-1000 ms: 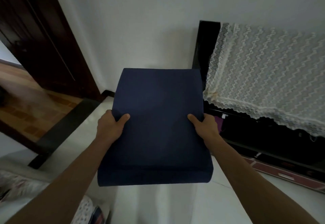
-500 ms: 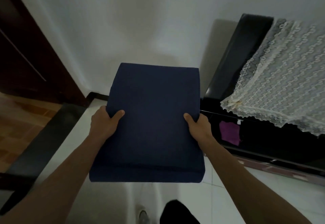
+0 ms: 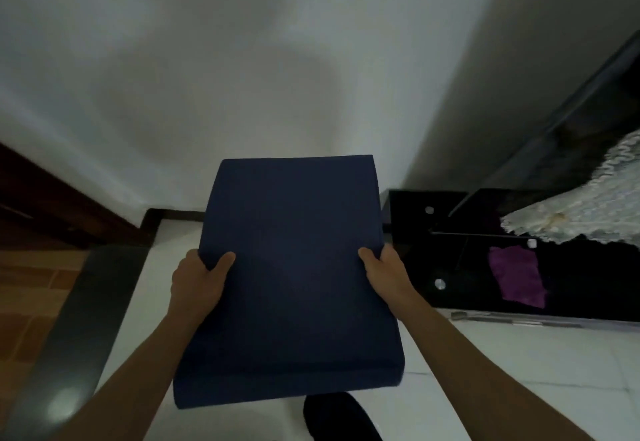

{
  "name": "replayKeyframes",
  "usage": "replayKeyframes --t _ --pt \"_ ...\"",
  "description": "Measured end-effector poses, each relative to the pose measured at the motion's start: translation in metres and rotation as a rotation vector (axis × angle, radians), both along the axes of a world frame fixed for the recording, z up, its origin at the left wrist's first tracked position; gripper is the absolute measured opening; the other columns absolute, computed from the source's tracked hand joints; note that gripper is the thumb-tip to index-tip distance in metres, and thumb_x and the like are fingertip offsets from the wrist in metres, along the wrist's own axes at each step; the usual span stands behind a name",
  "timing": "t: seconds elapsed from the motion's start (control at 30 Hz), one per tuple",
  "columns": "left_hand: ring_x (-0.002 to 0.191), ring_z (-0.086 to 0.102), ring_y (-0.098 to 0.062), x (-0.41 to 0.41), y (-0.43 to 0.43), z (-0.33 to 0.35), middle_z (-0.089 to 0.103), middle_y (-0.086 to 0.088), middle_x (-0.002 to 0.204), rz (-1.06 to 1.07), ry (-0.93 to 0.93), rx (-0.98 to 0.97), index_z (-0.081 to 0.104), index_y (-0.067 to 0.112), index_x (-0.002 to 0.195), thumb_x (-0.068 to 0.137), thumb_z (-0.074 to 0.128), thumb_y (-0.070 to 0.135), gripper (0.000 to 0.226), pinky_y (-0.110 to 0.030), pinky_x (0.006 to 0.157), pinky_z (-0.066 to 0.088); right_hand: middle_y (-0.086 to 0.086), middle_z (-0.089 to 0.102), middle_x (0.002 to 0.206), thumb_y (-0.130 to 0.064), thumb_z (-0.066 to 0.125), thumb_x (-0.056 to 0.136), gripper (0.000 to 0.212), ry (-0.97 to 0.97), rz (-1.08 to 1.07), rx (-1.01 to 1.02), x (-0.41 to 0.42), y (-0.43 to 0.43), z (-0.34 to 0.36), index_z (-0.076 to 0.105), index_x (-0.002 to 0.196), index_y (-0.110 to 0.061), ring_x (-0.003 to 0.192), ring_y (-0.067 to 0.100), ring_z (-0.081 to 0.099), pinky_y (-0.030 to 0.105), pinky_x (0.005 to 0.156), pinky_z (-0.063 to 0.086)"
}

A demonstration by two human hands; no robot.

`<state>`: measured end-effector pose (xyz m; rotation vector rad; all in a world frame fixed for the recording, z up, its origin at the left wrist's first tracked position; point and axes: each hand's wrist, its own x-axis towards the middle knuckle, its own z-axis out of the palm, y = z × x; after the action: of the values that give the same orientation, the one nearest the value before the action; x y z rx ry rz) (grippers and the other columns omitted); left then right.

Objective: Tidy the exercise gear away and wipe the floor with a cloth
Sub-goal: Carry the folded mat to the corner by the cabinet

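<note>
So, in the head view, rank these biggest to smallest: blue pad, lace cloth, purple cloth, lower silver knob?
1. blue pad, largest, but nearest the camera
2. lace cloth, partly cut off by the frame edge
3. purple cloth
4. lower silver knob

A wall [image 3: 277, 76] blocks ahead, black cabinet [image 3: 412, 232] right; floor [image 3: 162, 253] opens left.

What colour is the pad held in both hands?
Dark navy blue, plain; the pad shows in the head view.
</note>
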<state>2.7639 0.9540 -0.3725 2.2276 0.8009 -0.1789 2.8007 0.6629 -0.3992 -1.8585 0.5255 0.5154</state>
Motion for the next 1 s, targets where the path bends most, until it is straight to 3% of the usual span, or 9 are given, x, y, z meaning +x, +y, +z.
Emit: replayKeyframes --t 0.23,0.4,0.6,0.9,1.0 --pt "0.095 0.055 -0.029 0.084 0.041 -0.084 0.058 -0.015 0.117 -0.008 0.085 -0.038 0.05 -0.002 0.127 0.095 0.061 0.032 0.047 -0.041 0.08 0.047 0.002 0.062 0.122 -0.037 0.052 0.101 0.038 0.045 -0.037 -0.032 0.068 0.039 -0.073 0.05 0.132 -0.016 0.102 0.018 0.062 0.042 0.093 0.055" --pt "0.08 0.052 -0.02 0.134 0.054 -0.182 0.057 -0.009 0.103 -0.095 0.109 -0.057 0.051 0.006 0.111 0.095 0.061 0.026 0.027 -0.033 0.069 0.04 0.004 0.06 0.132 -0.039 0.053 0.1 0.047 0.093 -0.1 -0.07 0.1 0.053 -0.167 0.047 0.141 -0.016 0.113 0.024 0.062 0.048 0.098 0.053" --pt "0.087 0.057 -0.018 0.181 0.066 -0.339 0.059 -0.005 0.107 -0.187 0.12 -0.129 0.053 0.012 0.113 0.094 0.061 0.029 0.027 -0.031 0.069 0.044 0.005 0.057 0.138 -0.044 0.054 0.098 0.055 0.114 -0.173 -0.121 0.122 0.057 -0.322 0.046 0.144 -0.014 0.121 0.029 0.059 0.053 0.102 0.051" --pt "0.099 0.058 -0.025 0.184 0.038 -0.545 0.057 -0.004 0.109 -0.205 0.219 -0.179 0.052 0.017 0.105 0.094 0.059 0.032 0.02 -0.041 0.086 0.05 0.008 0.059 0.137 -0.033 0.054 0.101 0.047 0.211 -0.218 -0.126 0.128 0.032 -0.517 0.049 0.142 -0.011 0.12 0.028 0.059 0.049 0.104 0.049" --pt "0.104 0.057 -0.029 0.187 0.031 -0.605 0.057 -0.008 0.117 -0.214 0.226 -0.175 0.053 0.011 0.12 0.094 0.06 0.033 0.034 -0.043 0.089 0.049 0.004 0.058 0.138 -0.04 0.055 0.1 0.049 0.212 -0.217 -0.152 0.128 0.023 -0.569 0.049 0.143 -0.017 0.122 0.027 0.057 0.049 0.105 0.048"
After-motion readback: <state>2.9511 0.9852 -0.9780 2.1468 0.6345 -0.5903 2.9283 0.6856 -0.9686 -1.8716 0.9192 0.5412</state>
